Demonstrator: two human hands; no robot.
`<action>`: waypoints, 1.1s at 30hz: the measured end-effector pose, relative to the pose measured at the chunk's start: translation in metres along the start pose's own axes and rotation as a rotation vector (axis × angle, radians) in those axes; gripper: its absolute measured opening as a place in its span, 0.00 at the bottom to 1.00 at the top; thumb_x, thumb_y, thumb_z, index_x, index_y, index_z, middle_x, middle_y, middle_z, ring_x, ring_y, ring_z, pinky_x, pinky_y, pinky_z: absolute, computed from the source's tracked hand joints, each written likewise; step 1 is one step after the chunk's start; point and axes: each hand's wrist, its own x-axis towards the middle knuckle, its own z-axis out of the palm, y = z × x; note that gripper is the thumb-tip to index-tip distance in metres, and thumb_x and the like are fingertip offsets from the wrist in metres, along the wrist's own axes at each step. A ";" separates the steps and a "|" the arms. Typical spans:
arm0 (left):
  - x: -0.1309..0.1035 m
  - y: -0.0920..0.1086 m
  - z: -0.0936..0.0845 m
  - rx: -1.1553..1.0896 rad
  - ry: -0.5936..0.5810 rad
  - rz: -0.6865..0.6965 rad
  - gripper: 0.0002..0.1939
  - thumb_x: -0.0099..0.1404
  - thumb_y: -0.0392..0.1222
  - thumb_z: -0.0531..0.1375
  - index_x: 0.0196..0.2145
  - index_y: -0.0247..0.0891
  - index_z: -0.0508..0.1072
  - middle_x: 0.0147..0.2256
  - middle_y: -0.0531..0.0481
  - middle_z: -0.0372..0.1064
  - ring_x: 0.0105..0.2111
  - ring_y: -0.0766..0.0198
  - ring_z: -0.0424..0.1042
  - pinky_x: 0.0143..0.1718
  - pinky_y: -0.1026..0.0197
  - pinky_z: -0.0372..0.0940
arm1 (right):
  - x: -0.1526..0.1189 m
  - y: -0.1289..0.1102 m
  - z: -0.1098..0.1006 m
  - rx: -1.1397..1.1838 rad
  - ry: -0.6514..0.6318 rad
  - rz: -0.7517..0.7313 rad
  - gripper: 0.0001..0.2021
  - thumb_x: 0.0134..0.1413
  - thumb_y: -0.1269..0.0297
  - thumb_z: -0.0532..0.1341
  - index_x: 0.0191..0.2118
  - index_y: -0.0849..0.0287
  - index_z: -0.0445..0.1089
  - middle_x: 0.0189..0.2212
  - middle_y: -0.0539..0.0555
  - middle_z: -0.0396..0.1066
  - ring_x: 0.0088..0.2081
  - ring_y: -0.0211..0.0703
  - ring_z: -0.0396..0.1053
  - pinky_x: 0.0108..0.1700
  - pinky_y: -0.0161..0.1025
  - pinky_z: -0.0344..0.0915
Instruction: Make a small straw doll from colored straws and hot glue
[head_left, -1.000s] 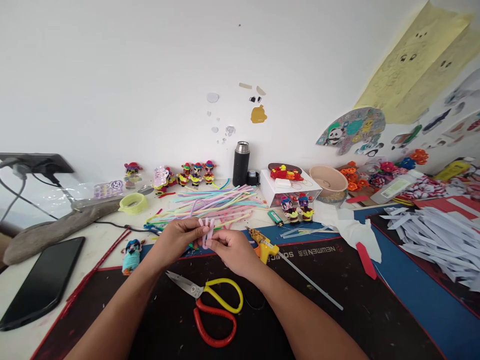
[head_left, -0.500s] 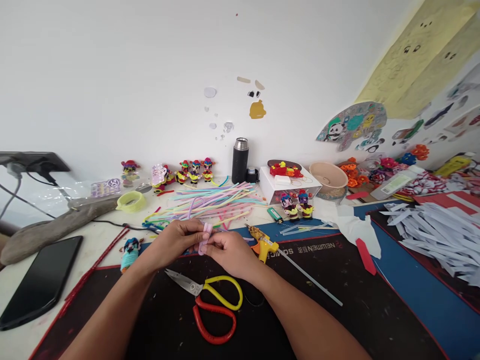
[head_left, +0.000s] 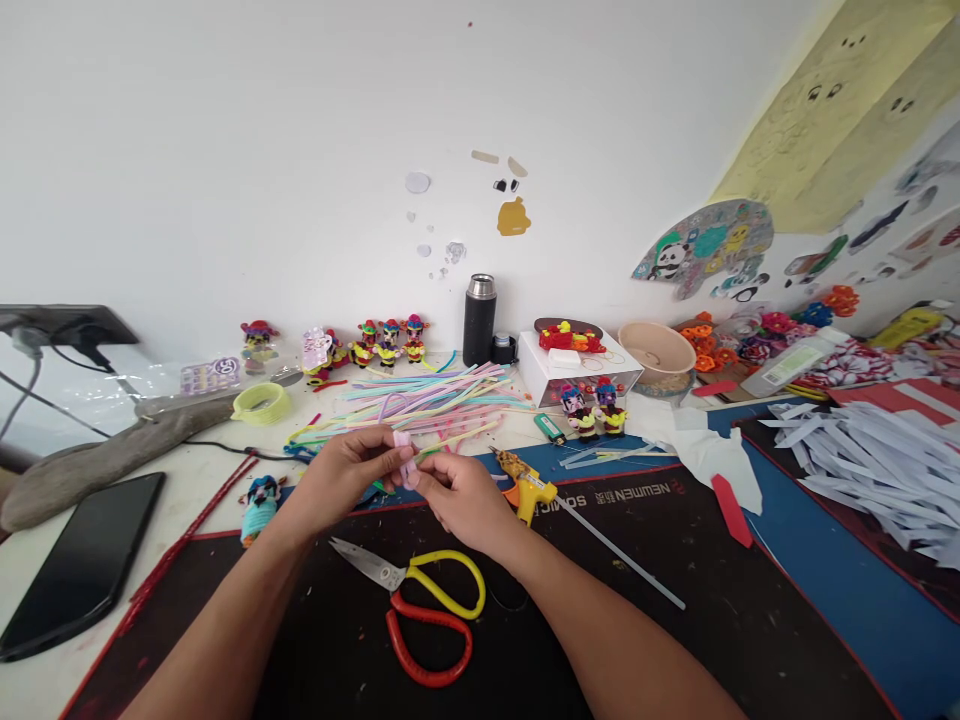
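Between my two hands is a small bent bundle of pale lilac pipe cleaner. My left hand pinches it from the left with thumb and forefinger. From the right, my right hand grips its lower part between thumb and fingertips. Fingers hide some of the bundle. Just beneath the hands, scissors with one yellow and one red handle lie partly open on the black mat. Beyond the hands spreads a pile of pastel pipe cleaners. Right of my right hand lies a yellow glue gun with a glue stick.
A black flask and several small figures stand along the wall. At left are a phone, a turquoise figure and yellow tape. White paper strips heap up at right, near a white box.
Both hands have shifted slightly, and the lilac bundle has moved a little up and left and turned between the fingers. The scissors and glue gun stay where they were.
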 end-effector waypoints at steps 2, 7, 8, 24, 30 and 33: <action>0.001 -0.001 0.003 -0.067 0.075 -0.008 0.19 0.56 0.59 0.73 0.27 0.39 0.81 0.25 0.49 0.76 0.26 0.60 0.72 0.30 0.60 0.70 | 0.000 0.001 -0.001 0.052 0.010 0.012 0.14 0.70 0.53 0.60 0.44 0.58 0.77 0.19 0.44 0.64 0.20 0.36 0.60 0.26 0.34 0.56; 0.005 -0.013 0.009 -0.242 0.144 -0.059 0.19 0.53 0.57 0.76 0.29 0.38 0.82 0.27 0.48 0.78 0.26 0.61 0.74 0.32 0.60 0.71 | 0.001 0.001 -0.002 -0.059 0.065 -0.064 0.14 0.70 0.53 0.61 0.42 0.58 0.78 0.21 0.46 0.67 0.24 0.36 0.63 0.29 0.34 0.56; 0.006 -0.015 0.010 -0.270 0.144 -0.068 0.20 0.53 0.58 0.76 0.29 0.38 0.82 0.28 0.48 0.78 0.26 0.61 0.74 0.32 0.59 0.72 | 0.000 0.000 -0.002 -0.112 0.082 -0.087 0.14 0.70 0.54 0.61 0.41 0.58 0.78 0.22 0.47 0.68 0.25 0.37 0.64 0.30 0.34 0.56; 0.008 -0.019 0.011 -0.161 0.188 -0.050 0.16 0.55 0.54 0.74 0.28 0.39 0.82 0.27 0.48 0.78 0.26 0.61 0.72 0.30 0.61 0.68 | -0.003 -0.006 -0.002 -0.612 0.124 -0.146 0.13 0.72 0.55 0.59 0.45 0.55 0.78 0.29 0.52 0.77 0.31 0.43 0.71 0.32 0.38 0.51; 0.007 -0.020 0.016 -0.088 0.238 -0.032 0.18 0.57 0.58 0.72 0.26 0.39 0.82 0.28 0.47 0.79 0.28 0.60 0.71 0.32 0.61 0.66 | -0.004 -0.005 0.000 -0.756 0.164 -0.150 0.16 0.71 0.49 0.60 0.46 0.56 0.76 0.32 0.55 0.80 0.33 0.47 0.75 0.33 0.39 0.52; 0.008 -0.022 0.020 -0.094 0.243 -0.041 0.19 0.57 0.59 0.72 0.26 0.39 0.81 0.27 0.48 0.77 0.28 0.60 0.70 0.32 0.60 0.65 | -0.003 -0.003 -0.001 -0.815 0.160 -0.135 0.15 0.72 0.50 0.59 0.44 0.56 0.76 0.34 0.56 0.81 0.34 0.48 0.76 0.33 0.39 0.54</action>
